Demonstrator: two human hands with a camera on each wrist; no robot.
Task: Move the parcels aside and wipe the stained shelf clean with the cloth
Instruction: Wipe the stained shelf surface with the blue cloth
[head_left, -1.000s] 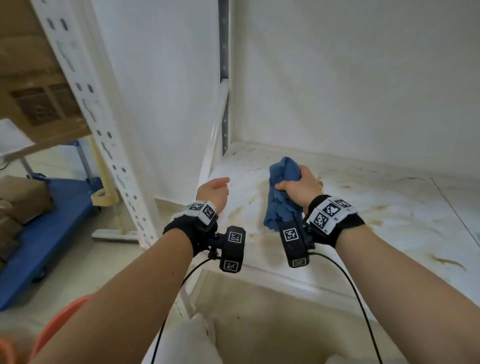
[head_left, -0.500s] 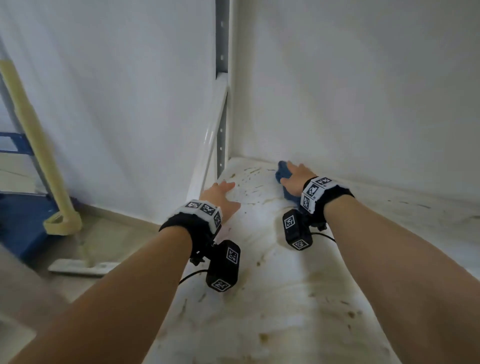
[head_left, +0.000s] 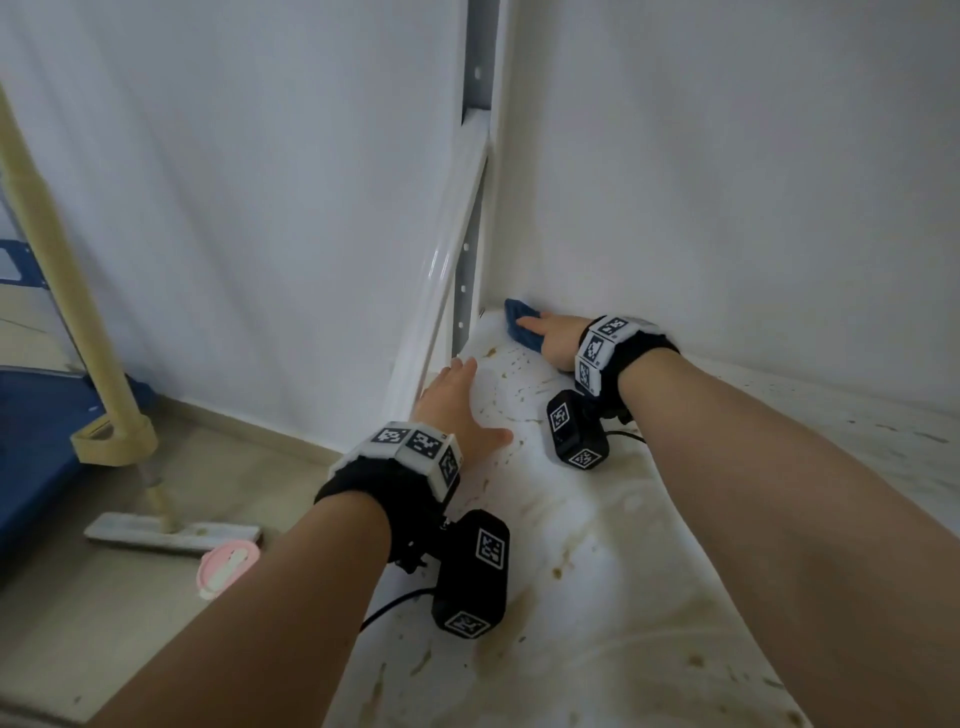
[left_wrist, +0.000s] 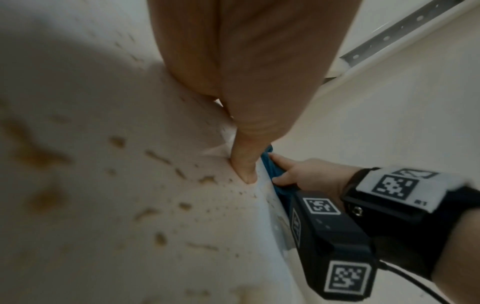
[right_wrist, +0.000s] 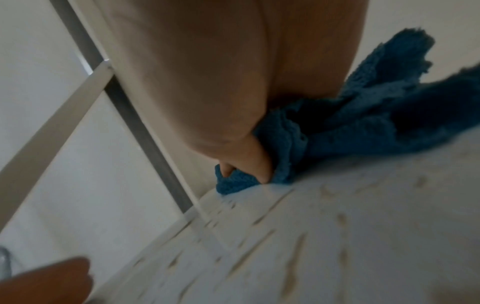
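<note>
The white shelf (head_left: 597, 545) carries brown streaks and specks across its surface. A blue cloth (head_left: 519, 325) lies in the far left back corner against the wall. My right hand (head_left: 550, 332) lies on the cloth with straight fingers and presses it down. In the right wrist view the thumb digs into the bunched cloth (right_wrist: 363, 127), which trails out to the right. My left hand (head_left: 457, 405) rests flat on the shelf near its left edge, fingers spread, holding nothing. The left wrist view shows the cloth (left_wrist: 270, 166) under the right hand (left_wrist: 311, 174). No parcels are in view.
A grey perforated upright (head_left: 467, 249) and a white slanted bar stand at the shelf's left corner. On the floor to the left are a cream-handled mop (head_left: 67, 291), its flat head (head_left: 171, 538), a pink lid (head_left: 228, 564) and a blue cart (head_left: 31, 457).
My right hand has carried the cloth from the shelf's front to the far back corner and gone from a fist around it to flat. The left hand moved further onto the shelf.
</note>
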